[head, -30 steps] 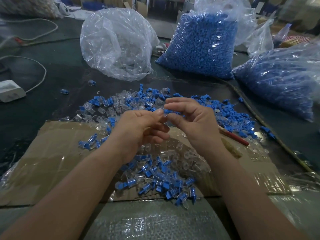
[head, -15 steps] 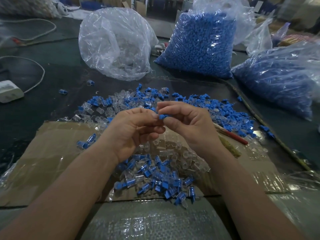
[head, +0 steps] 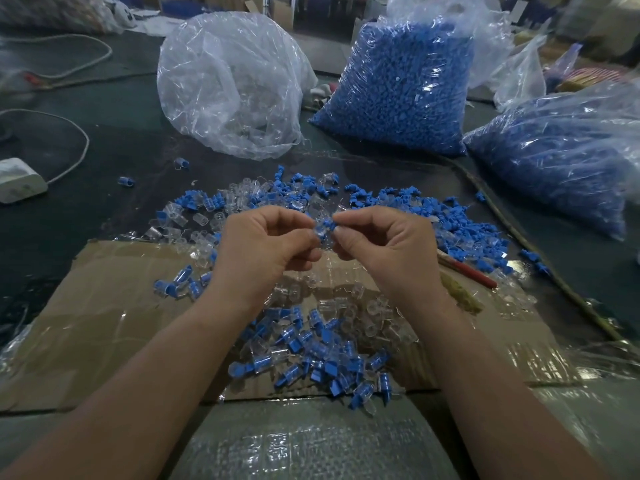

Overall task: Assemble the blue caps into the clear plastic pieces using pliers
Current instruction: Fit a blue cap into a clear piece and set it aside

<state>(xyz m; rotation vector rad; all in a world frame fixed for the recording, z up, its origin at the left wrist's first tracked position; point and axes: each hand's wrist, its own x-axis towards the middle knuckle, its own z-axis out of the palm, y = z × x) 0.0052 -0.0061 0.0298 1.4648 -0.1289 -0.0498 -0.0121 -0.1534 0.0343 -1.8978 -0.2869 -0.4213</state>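
The left hand (head: 263,251) and the right hand (head: 388,251) meet fingertip to fingertip above the tabletop (head: 86,220), the other fingers of both curled in toward the palms. The left hand pinches a clear plastic piece (head: 319,234) between thumb and forefinger. The right hand pinches a blue cap (head: 329,223) the same way, and the cap touches the clear piece. How far the cap sits inside it cannot be told.

Under the wrists lies a flattened cardboard sheet (head: 104,306). On its near edge is a heap of assembled pieces (head: 322,358), clear bodies with blue ends. Beyond the hands, loose caps and clear pieces (head: 277,199) are scattered together across the dark tabletop.

A red-handled tool (head: 464,270) lies on the cardboard just right of the right wrist, its working end hidden.

At the back stand three plastic bags: a bag of clear parts (head: 228,84) on the left, a full bag of blue caps (head: 398,88) in the middle, and a second blue-filled bag (head: 561,161) at the right. A white power block (head: 17,180) with a cord sits at the far left.
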